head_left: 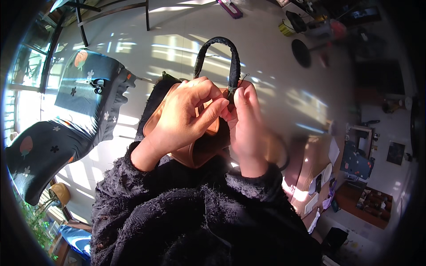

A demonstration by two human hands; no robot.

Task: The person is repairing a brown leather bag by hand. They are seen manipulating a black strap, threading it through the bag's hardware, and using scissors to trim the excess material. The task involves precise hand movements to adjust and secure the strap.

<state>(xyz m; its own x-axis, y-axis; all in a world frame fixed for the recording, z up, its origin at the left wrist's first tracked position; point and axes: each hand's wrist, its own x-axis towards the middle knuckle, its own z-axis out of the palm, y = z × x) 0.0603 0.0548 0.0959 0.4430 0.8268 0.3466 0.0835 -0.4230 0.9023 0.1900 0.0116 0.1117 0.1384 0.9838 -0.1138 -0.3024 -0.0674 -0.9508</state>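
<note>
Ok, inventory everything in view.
bag: one, brown and black, under the hands
handle: one, black, arching above the bag
chair: one, patterned grey cover, left
scissors: one pair, black, on the chair
furniture legs: several, dark, upper left
window panes: several, bright, far left
object: one, purple, top centre
container: one, yellow, upper right
disc: one, black, upper right
plant: one, green, lower left
item: one, blue, bottom left
floor: one, pale, sunlit, centre
clutter: uncounted, mixed colours, right, mostly blurred
sleeves: two, black, lower centre
left hand: one, bare, over the bag
right hand: one, bare, at the handle
</note>
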